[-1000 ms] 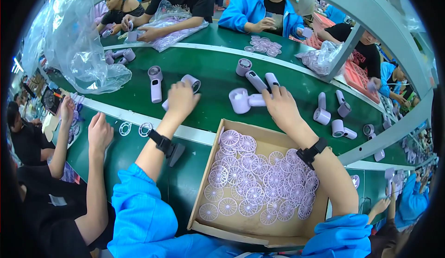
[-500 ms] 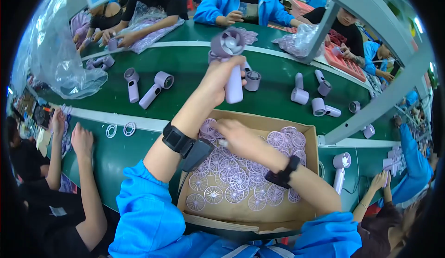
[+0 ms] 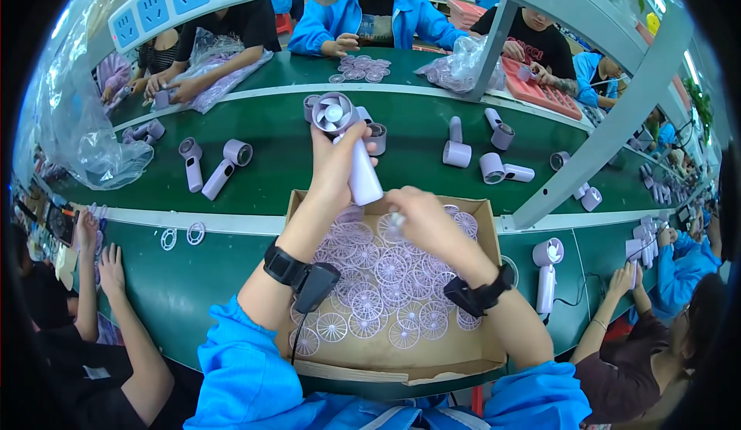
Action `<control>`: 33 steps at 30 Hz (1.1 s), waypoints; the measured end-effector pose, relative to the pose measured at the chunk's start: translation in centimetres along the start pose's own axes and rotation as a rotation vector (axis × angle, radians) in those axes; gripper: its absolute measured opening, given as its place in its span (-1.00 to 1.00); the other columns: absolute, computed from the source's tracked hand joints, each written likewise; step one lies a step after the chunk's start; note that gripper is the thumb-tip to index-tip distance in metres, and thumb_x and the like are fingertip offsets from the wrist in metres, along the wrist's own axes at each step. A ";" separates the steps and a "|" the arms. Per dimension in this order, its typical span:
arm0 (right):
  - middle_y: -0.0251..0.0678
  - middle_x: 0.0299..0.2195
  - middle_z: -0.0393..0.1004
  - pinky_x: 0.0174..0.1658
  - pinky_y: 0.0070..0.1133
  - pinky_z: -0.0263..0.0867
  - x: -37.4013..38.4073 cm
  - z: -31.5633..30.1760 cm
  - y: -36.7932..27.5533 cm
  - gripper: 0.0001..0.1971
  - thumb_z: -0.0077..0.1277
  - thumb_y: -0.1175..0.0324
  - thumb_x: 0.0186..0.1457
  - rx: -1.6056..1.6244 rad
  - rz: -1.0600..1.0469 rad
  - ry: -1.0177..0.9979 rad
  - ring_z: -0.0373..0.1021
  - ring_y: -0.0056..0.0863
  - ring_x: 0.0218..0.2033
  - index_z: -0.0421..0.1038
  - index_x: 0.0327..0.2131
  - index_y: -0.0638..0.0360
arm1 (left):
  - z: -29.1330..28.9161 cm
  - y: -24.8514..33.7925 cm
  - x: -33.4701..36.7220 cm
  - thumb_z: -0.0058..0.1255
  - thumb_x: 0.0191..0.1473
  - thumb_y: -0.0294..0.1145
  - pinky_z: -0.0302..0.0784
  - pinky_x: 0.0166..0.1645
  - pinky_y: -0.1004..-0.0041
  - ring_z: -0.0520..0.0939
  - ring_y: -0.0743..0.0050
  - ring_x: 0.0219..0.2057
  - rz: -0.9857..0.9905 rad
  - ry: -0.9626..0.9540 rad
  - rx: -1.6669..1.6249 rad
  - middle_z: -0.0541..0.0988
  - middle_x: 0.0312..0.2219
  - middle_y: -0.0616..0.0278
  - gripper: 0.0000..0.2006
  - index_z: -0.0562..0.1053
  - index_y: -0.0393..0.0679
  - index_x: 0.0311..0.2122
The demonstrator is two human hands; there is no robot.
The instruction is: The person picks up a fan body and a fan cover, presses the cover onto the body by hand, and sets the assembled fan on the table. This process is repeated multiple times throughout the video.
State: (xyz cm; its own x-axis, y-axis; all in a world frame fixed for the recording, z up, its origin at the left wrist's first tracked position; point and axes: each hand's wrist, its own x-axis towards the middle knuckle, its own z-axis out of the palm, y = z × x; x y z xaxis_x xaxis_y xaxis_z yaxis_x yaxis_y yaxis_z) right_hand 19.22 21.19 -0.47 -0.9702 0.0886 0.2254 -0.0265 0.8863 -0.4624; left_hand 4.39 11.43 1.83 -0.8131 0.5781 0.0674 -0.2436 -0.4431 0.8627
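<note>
My left hand point(image 3: 333, 169) is wrapped round the handle of a lilac handheld fan point(image 3: 363, 169), held above the far edge of a cardboard box. The fan's round head is tipped up, with its pale blades uncovered. Close to the lower end of that handle, my right hand point(image 3: 421, 218) hovers over the box with fingers curled in. Something whitish shows at its fingertips, too blurred to name. Under both hands, the cardboard box point(image 3: 432, 362) holds many round lilac fan grilles point(image 3: 367, 303), spread in an overlapping layer.
Several lilac fans point(image 3: 221, 179) lie on the green conveyor belt point(image 3: 270, 169) beyond the box. Two lilac rings point(image 3: 196, 233) rest on the left table. A fan point(image 3: 546, 275) stands right of the box. A grey metal post point(image 3: 602, 137) slants at right. Co-workers sit around.
The view has turned, shifting the scene leftward. My right hand has risen from the grilles toward the fan's handle end. My left hand keeps its hold on the fan, whose handle now slants.
</note>
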 end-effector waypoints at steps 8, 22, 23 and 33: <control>-0.28 -0.17 0.41 -0.10 -0.57 0.36 0.3 -2.3 0.2 -0.73 -0.06 0.57 0.10 1.022 0.032 0.722 0.41 -0.54 -0.21 0.30 -0.09 0.31 | 1.0 0.2 -3.0 0.18 -0.13 -0.54 0.55 -0.36 0.48 0.54 0.44 -0.24 0.192 -0.269 0.111 0.39 -0.12 0.13 -0.10 -0.11 0.02 0.25; -0.18 -0.07 0.34 -0.05 -0.55 0.38 -0.6 -2.3 -1.1 -0.69 0.03 0.56 0.04 0.816 -0.014 0.559 0.40 -0.48 -0.15 0.34 -0.09 0.29 | 1.3 -1.0 -3.5 0.20 -0.26 -0.72 0.52 -0.20 0.45 0.55 0.42 -0.29 0.592 -0.335 0.252 0.34 -0.07 0.08 0.03 -0.16 -0.01 0.27; -0.15 -0.05 0.31 -0.06 -0.54 0.38 -0.6 -2.2 -1.2 -0.66 0.07 0.58 0.00 0.611 -0.080 0.677 0.40 -0.45 -0.15 0.35 -0.10 0.29 | 1.3 -1.3 -3.6 0.20 -0.25 -0.71 0.52 -0.20 0.45 0.55 0.42 -0.30 0.604 -0.313 0.248 0.33 -0.07 0.08 0.02 -0.17 -0.01 0.27; -0.08 -0.02 0.28 -0.12 -0.48 0.40 -0.3 -3.1 -1.6 -0.49 0.21 0.61 -0.24 -0.170 -0.287 0.727 0.40 -0.22 -0.15 0.38 -0.09 0.27 | 2.1 -1.0 -4.5 0.17 -0.11 -0.58 0.45 -0.03 0.41 0.46 0.30 -0.08 0.481 -0.260 0.172 0.33 -0.07 0.10 -0.07 -0.17 0.01 0.27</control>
State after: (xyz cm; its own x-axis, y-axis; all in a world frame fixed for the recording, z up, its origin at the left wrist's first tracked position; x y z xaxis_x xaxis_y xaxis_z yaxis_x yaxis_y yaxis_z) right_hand 20.29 21.19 2.83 -0.5293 0.0687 0.8457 -0.1573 0.9715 -0.1774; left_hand 9.38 10.74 1.73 -0.6494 0.4981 0.5746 0.2292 -0.5923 0.7724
